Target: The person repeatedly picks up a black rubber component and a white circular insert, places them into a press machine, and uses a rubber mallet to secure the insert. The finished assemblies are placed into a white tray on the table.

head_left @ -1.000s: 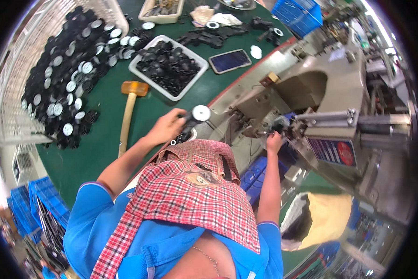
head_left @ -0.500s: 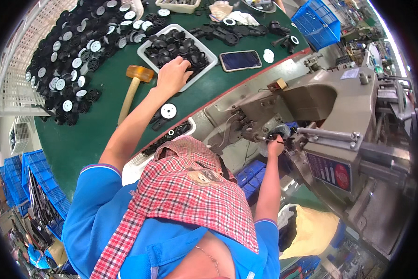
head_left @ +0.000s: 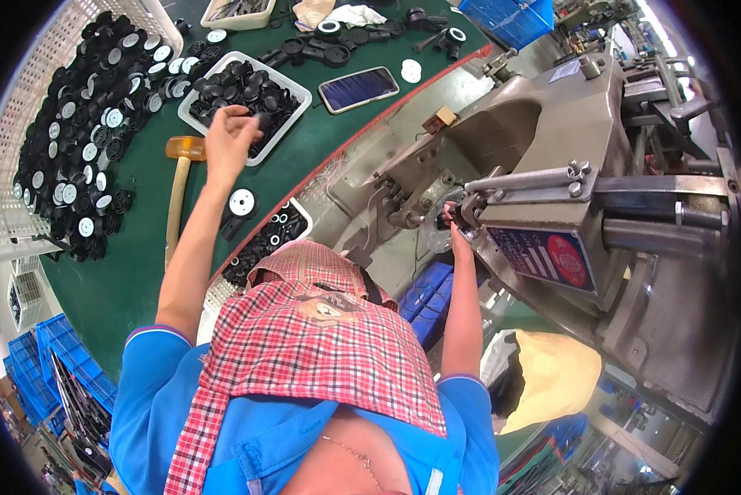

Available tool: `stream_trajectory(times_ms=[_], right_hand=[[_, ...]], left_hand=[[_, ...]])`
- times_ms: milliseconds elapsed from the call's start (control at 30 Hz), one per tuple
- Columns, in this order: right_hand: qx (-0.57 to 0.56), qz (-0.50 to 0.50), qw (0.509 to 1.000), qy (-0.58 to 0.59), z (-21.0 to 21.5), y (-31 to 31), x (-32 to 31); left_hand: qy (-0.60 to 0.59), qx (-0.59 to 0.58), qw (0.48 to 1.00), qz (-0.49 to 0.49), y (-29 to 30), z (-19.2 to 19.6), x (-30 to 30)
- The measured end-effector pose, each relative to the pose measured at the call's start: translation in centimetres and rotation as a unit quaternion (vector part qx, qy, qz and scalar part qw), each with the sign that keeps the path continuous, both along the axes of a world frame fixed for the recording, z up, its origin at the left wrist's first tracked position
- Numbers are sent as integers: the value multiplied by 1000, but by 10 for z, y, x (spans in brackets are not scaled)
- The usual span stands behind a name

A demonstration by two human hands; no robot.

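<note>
Two bare hands work well apart. The left hand point(head_left: 232, 139) is over the near edge of the tray point(head_left: 285, 130), fingers bent and partly spread; a blurred dark shape sits at its fingertips, and I cannot tell whether it is gripped. The right hand point(head_left: 456, 224), off toward four o'clock from the left, reaches up into the machine point(head_left: 544, 231), fingers bunched around a small dark area; what they hold, if anything, is hidden. The black caps point(head_left: 247, 82) fill the tray, directly by the left hand and spreading from there toward twelve and one o'clock; the right hand is far from them. The tray's long axis seems to run from ten to four o'clock. The caps look round, domed and slightly glossy, heaped at all angles. At six o'clock from the left hand lies a wheel piece point(head_left: 242, 202), white-faced, its black arm pointing to seven o'clock. A mallet point(head_left: 186, 149) with an amber head lies at eight o'clock, its pale handle running down toward six. Farther out, a pile of white-faced black wheels point(head_left: 88, 153) spreads at nine o'clock, and a phone point(head_left: 359, 89) lies at two.
</note>
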State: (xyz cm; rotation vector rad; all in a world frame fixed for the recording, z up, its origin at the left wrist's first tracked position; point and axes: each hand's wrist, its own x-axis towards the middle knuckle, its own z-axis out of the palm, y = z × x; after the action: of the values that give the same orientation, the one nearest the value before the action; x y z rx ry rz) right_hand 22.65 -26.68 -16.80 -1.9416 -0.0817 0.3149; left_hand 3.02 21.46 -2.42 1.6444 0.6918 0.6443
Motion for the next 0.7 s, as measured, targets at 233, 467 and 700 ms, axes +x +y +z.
stream_trajectory(times_ms=[233, 467, 700], right_hand=[[196, 107, 955, 194, 91, 86, -9], [183, 143, 959, 165, 115, 124, -11], [191, 165, 964, 83, 72, 108, -11]], left_hand=[[-27, -510, 818, -263, -118, -14, 40], [62, -377, 855, -351, -181, -21, 86], [82, -386, 853, -342, -194, -46, 108]])
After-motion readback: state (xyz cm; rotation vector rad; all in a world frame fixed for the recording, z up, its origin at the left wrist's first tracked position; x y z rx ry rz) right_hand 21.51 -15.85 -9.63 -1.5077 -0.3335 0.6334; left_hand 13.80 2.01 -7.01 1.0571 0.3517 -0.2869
